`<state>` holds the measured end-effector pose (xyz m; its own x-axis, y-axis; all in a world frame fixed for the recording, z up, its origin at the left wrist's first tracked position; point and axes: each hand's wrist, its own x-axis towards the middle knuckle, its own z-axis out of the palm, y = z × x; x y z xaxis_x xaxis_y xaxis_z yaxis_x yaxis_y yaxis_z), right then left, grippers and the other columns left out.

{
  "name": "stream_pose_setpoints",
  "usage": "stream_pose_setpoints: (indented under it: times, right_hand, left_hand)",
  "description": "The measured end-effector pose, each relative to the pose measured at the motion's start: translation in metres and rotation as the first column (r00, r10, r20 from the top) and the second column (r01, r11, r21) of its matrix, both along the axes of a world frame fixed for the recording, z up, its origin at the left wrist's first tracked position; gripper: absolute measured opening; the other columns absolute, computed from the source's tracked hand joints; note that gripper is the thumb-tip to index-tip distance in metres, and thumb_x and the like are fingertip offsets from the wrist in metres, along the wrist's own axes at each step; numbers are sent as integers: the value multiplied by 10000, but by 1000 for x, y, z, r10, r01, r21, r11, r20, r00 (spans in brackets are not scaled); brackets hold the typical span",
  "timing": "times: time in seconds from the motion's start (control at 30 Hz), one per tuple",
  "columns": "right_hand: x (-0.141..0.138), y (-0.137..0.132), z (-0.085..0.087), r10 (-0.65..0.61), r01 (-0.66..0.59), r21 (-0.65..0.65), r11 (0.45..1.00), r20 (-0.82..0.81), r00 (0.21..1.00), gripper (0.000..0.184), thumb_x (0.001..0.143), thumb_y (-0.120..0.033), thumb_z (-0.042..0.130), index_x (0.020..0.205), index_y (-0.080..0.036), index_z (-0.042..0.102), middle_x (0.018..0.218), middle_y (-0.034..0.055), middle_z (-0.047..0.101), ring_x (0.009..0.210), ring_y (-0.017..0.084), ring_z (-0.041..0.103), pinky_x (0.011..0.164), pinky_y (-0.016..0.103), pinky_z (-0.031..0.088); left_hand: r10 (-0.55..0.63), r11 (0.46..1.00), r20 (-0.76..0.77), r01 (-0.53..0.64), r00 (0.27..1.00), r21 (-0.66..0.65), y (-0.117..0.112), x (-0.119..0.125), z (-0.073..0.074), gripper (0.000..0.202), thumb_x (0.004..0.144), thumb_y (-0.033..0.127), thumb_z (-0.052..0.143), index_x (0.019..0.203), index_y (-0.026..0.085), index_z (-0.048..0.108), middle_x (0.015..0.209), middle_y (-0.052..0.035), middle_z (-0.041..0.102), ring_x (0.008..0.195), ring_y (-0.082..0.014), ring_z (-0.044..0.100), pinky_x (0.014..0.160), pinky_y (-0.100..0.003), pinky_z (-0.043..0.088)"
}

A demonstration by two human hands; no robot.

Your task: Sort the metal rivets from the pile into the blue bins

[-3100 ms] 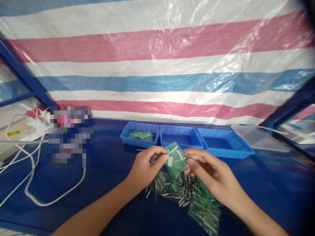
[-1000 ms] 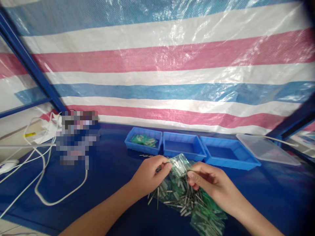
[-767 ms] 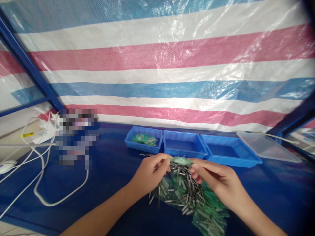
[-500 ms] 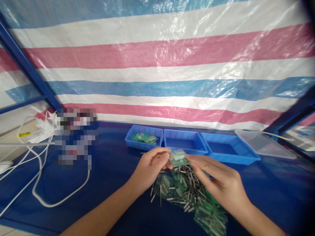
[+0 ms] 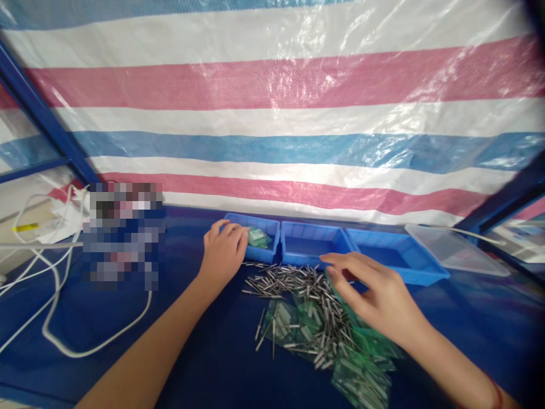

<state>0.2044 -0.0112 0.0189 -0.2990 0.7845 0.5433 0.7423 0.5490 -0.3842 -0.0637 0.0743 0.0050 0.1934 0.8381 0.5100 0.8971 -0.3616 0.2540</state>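
Note:
My left hand [image 5: 225,245] reaches over the left end of a blue bin [image 5: 272,257] that holds small green-tinted clear packets [image 5: 259,236]. Its fingers are bent downward and slightly apart; the fingertips are partly hidden, and no packet shows clearly between them. My right hand [image 5: 377,289] hovers above the right side of a pile of thin metal pins, which look like rivets [image 5: 326,304], with thumb and index finger parted and nothing visible between them. More green plastic bags [image 5: 361,378] with pale pieces inside lie under and beside the loose pins.
Two more blue bins, a middle one [image 5: 315,262] and a right one [image 5: 419,278], continue the row. A clear plastic lid [image 5: 457,250] lies to their right. White cables [image 5: 55,335] loop across the left of the blue tabletop [image 5: 187,341]. Behind hangs a striped plastic sheet [image 5: 272,119].
My left hand has left the packet both hands were holding over the pile and moved left to the left bin. My right hand's fingers have parted; the pins behind are now uncovered.

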Motion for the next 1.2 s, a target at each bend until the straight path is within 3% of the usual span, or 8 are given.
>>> stream_pose_setpoints:
  times: [0.13,0.27,0.43,0.53,0.7,0.83,1.0,1.2]
  right_hand:
    - [16,-1,6,56,-43,-125,991,100,993,169,891,-205,459,884,-207,627,776,45,650,678,159,605,638,281,481]
    - [30,2,6,131,-67,-229,971,278,951,100,807,-270,595,880,-209,628,842,53,660,771,194,613,716,327,477]
    - [34,5,5,168,-87,-241,967,341,925,63,834,-215,562,830,-217,624,788,42,645,706,178,605,672,306,456]
    - [31,0,7,124,-90,-124,988,311,942,132,854,-176,511,795,-212,622,752,48,638,678,177,598,656,306,450]
    - [13,-18,5,0,1,108,994,-13,1000,100,849,-198,569,922,-239,622,828,51,687,720,194,634,692,313,490]
    - [-4,-25,0,-28,6,-84,996,-267,963,93,885,-261,539,863,-244,628,778,35,697,641,170,652,547,242,504]
    - [-12,-26,1,-92,-78,-315,946,-490,867,214,893,-364,527,770,-221,628,619,19,615,527,132,568,468,214,460]
    - [-14,-21,5,-164,-124,-431,894,-570,805,277,888,-416,525,722,-209,602,601,0,573,500,107,490,449,207,401]
  left_hand:
    - [-13,999,-58,16,998,48,-7,7,-5,280,929,371,468,1087,255,668,1261,-57,585,1237,-310,382,990,-498,306]
    - [-92,992,-35,95,995,83,-15,13,-4,297,916,364,495,1161,262,628,1249,-57,583,1262,-298,360,1042,-484,265]
    - [-248,964,29,244,968,110,-32,27,-1,258,900,300,524,1112,229,651,1195,-69,593,1242,-279,378,1066,-446,279]
    - [-373,924,50,366,927,110,-43,36,1,226,892,250,534,1070,228,671,1158,-64,611,1222,-270,389,1062,-432,294]
    - [-549,833,136,554,824,7,-59,46,4,310,867,332,601,1141,190,626,1142,-75,643,1168,-260,450,1031,-403,337]
    - [-543,752,351,628,763,-200,-69,52,1,257,882,344,587,1085,189,616,1027,-40,688,1000,-197,572,917,-318,419]
    - [-284,770,567,536,773,-346,-69,51,-1,389,895,301,545,1268,203,491,1022,-27,674,863,-155,612,733,-241,457]
    - [-279,706,561,563,779,-430,-66,50,4,241,932,291,453,854,179,653,762,6,659,679,-125,580,617,-208,404]
